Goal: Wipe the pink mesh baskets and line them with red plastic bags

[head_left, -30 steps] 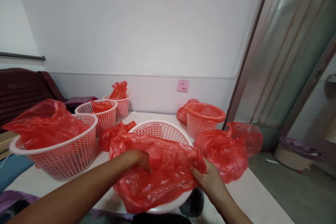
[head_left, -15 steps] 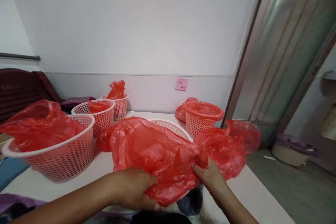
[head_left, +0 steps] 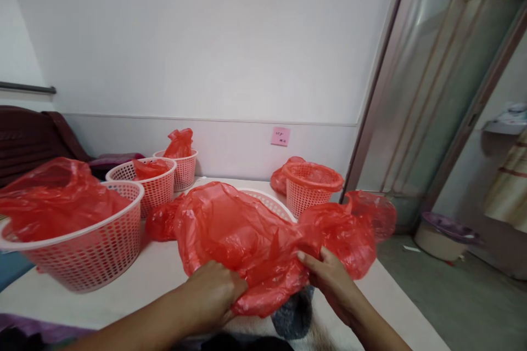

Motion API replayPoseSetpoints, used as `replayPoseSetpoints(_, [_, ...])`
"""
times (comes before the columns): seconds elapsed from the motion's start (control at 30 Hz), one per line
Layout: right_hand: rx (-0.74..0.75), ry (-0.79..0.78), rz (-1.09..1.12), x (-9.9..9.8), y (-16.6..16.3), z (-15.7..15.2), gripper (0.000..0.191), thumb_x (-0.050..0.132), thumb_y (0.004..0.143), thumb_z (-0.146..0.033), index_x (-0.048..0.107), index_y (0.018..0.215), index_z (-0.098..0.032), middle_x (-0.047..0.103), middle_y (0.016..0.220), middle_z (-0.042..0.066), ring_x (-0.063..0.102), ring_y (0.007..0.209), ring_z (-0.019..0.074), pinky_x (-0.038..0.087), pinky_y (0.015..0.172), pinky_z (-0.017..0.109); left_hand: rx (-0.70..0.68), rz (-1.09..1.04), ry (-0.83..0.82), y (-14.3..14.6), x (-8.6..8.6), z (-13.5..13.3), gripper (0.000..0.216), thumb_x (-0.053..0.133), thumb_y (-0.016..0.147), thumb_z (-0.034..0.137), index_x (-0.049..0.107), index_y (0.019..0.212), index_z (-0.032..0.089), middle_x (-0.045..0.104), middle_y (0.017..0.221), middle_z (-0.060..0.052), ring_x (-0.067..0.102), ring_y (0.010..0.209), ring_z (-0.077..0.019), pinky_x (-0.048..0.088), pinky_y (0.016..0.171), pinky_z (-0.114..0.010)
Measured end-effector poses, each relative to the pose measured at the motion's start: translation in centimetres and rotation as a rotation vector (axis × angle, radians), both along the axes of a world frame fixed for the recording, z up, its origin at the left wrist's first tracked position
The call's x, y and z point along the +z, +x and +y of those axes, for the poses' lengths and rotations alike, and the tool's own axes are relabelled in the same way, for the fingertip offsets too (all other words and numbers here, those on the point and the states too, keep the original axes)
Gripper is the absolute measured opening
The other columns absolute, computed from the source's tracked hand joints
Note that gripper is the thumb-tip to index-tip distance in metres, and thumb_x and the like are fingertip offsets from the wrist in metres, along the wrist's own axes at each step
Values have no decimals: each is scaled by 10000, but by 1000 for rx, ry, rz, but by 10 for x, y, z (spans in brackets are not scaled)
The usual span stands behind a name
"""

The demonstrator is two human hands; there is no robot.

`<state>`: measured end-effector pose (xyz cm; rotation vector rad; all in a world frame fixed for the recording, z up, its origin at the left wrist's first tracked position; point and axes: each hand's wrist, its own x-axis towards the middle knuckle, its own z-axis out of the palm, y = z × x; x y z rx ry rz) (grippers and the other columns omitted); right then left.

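Observation:
A thin red plastic bag [head_left: 230, 225] is stretched between my two hands at the near side of the table. My left hand [head_left: 214, 292] is closed on the bag's near left edge, its fingertips turned away from view. With thumb and fingers pinched, my right hand [head_left: 329, 277] holds the gathered right side of the bag. Behind it shows the rim of a white basket [head_left: 269, 202], mostly hidden by the red plastic. Another crumpled red bag [head_left: 348, 236] lies against it on the right.
Pink-white baskets with red bags in them stand at left: a large basket [head_left: 94, 252], a middle basket [head_left: 158, 192] and a far basket [head_left: 186, 170]. A bag-lined basket [head_left: 310, 192] stands back right. A pink note [head_left: 280, 136] is on the wall, a bin [head_left: 442, 238] on the floor.
My left hand has curled into a tighter grip and lifted slightly along the bag's edge. The bag's left part looks rounder. The whole view has shifted a little to the right.

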<state>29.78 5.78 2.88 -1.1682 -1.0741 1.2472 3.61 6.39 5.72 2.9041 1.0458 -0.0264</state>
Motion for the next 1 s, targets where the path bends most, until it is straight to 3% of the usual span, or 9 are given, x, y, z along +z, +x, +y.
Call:
replayPoseSetpoints(0.1, [-4,-7,47,4,8,-4,398,727,717,-493,639,966,-195,688,869,30,632,697,148,475,595,252,3,-4,10,-1,-1,-2,210,526,834,378,667,862,224,750,865,-67,714,784,-288,494,629,-342])
replayPoseSetpoints(0.23, [-93,-71,140,-9,26,3,293,732,713,-438,585,749,-187,640,724,-16,611,645,114,435,557,205,5,-7,18,0,-3,-2,180,533,822,353,658,854,227,749,860,-56,714,776,-296,493,623,-354])
replayPoseSetpoints(0.37, [-110,-160,166,-21,39,8,217,733,678,-322,581,756,-189,643,692,-17,626,623,116,429,540,197,4,-6,23,0,-3,-3,170,520,826,335,649,851,226,749,869,-50,713,775,-294,501,623,-360])
replayPoseSetpoints(0.53, [-353,101,27,1,32,4,362,711,721,-493,644,915,-195,660,791,4,629,703,141,477,587,228,5,40,63,1,-4,-6,148,554,792,307,643,879,228,746,867,-46,711,767,-294,521,634,-379])
replayPoseSetpoints(0.7, [-388,360,-366,24,21,15,531,699,690,-542,632,1089,-200,666,1110,91,634,999,250,513,845,365,1,24,68,5,0,-9,170,559,804,358,634,895,237,747,878,-40,712,763,-298,537,633,-397])
replayPoseSetpoints(0.83, [-378,305,-509,20,23,39,531,637,682,-524,627,1074,-165,682,1089,117,619,1052,296,458,945,439,-8,30,44,7,-1,-14,174,554,798,348,634,909,240,747,912,-47,712,790,-312,550,662,-427])
replayPoseSetpoints(1.0, [-306,248,-473,5,22,53,338,574,679,-374,644,944,-177,727,910,76,675,843,258,522,755,371,40,109,-59,9,-13,-19,298,565,794,435,651,968,209,737,965,-97,705,811,-365,558,683,-511])
